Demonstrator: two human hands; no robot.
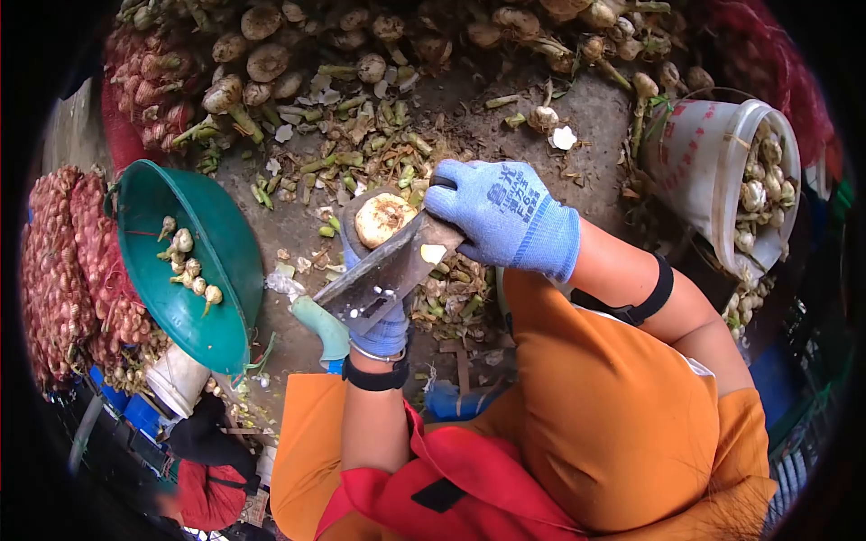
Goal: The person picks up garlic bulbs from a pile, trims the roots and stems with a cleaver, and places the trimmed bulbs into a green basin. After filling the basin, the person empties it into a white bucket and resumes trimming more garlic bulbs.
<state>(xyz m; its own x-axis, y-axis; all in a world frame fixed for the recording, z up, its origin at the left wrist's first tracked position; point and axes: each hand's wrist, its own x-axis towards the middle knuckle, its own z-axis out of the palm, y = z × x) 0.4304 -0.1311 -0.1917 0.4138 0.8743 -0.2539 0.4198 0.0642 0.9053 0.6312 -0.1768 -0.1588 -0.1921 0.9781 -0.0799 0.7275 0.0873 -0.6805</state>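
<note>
A pale garlic bulb point(385, 220) with its cut face upward sits behind a wide dark metal blade point(370, 278). My left hand point(383, 332), in a blue glove, comes up from below and is closed around the bulb; the blade covers much of it. Bits of white peel stick to the blade. At its lower end is a curved pale-green pipe-like piece point(322, 326). My right hand point(505, 216), in a printed blue glove with dark fingertips, is closed over the blade's upper end. Cut stems and peel point(397, 149) lie beyond both hands.
A tilted green basin point(239, 261) at left holds several small garlic bulbs point(185, 261). Red net sacks of garlic point(68, 270) stand farther left. At right, a white bucket point(690, 158) leans over, with garlic inside. Piled garlic point(266, 63) lines the back. Another person point(212, 491) is at lower left.
</note>
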